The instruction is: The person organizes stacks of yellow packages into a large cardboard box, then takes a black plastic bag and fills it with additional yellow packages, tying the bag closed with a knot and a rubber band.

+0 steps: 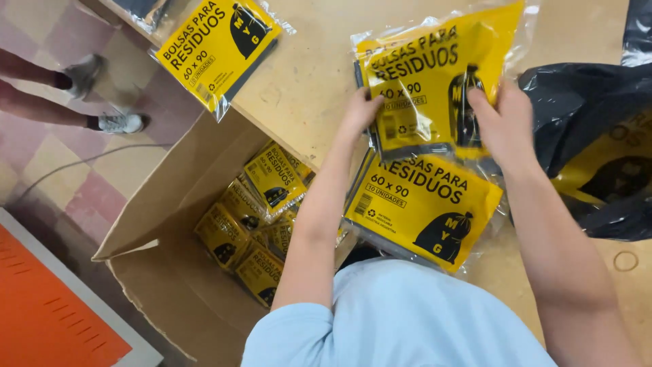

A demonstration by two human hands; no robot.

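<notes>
My left hand (358, 112) and my right hand (504, 122) grip the two sides of a yellow plastic packet of black bags (424, 81), held over a wooden table (305, 75). Under it lies a second yellow packet (424, 207) at the table's near edge. A third yellow packet (217, 44) rests at the table's far left. Below the table's edge stands an open cardboard box (183, 204) with several yellow packets (255, 217) stacked inside.
A loose black plastic bag (591, 115) lies on the table at the right, with a rubber band (625, 261) near it. Another person's legs and shoes (102, 102) stand on the tiled floor at the left. An orange and grey panel (54, 312) fills the lower left.
</notes>
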